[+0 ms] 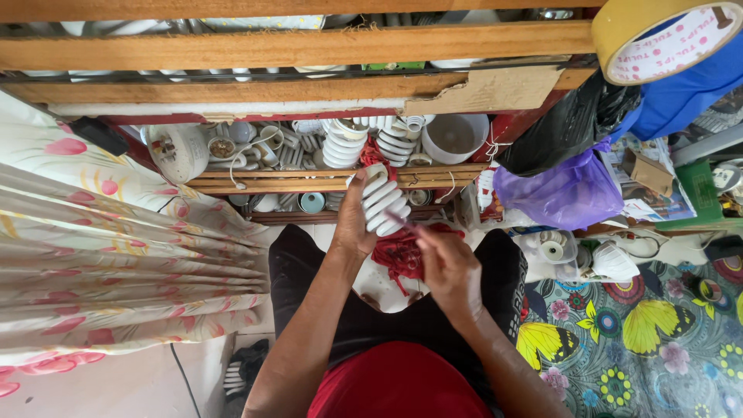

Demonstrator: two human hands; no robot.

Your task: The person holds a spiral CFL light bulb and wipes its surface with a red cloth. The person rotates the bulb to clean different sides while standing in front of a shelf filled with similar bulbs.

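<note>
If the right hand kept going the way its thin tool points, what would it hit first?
Most likely the white spiral bulb held in the left hand; the right hand aims its thin tool at the bulb's lower coils, though depth is unclear.

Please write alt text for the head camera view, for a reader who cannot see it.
Seen from above, a seated person's left hand holds a white spiral lamp bulb while the right hand puts a thin tool to it. Ahead, a wooden shelf holds many similar bulbs; a floral curtain hangs at left.

purple plastic bag (561, 193) right, black bag (561, 128) above, cardboard box (648, 172) beside
</note>
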